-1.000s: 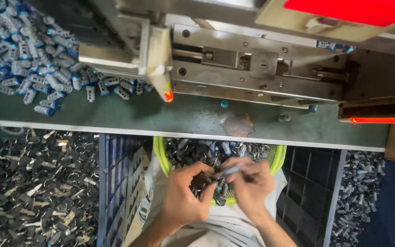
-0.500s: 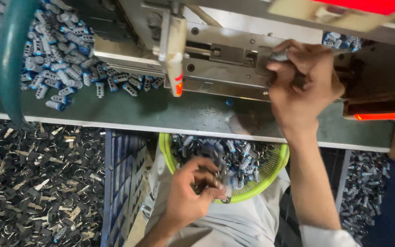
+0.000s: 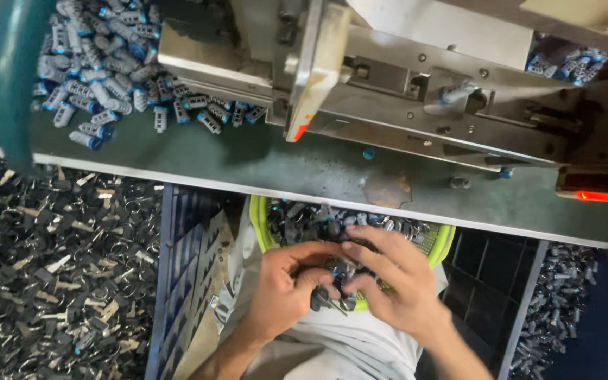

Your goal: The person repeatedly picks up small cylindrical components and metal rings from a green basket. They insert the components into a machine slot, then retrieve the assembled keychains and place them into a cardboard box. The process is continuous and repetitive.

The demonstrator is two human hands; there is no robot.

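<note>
My left hand (image 3: 283, 288) is closed around a bunch of small dark metal parts (image 3: 328, 299) over a lime-green basket (image 3: 262, 229) in my lap. My right hand (image 3: 395, 278) meets it from the right, fingers pinching at the same bunch. The basket holds several more small silver and blue parts (image 3: 395, 226). Above, a metal press machine (image 3: 416, 98) sits on the green bench (image 3: 248, 158), with one silver and blue part (image 3: 457, 91) seated in its slot.
A pile of silver and blue cylindrical parts (image 3: 100, 77) lies on the bench at the left. A teal hose (image 3: 12, 77) crosses the left edge. Dark metal scrap (image 3: 43, 274) covers the floor on the left; a blue crate (image 3: 181, 274) stands beside my leg.
My right hand has come down from the machine's slot back to the basket and joined the left hand. A part now sits in the machine slot.
</note>
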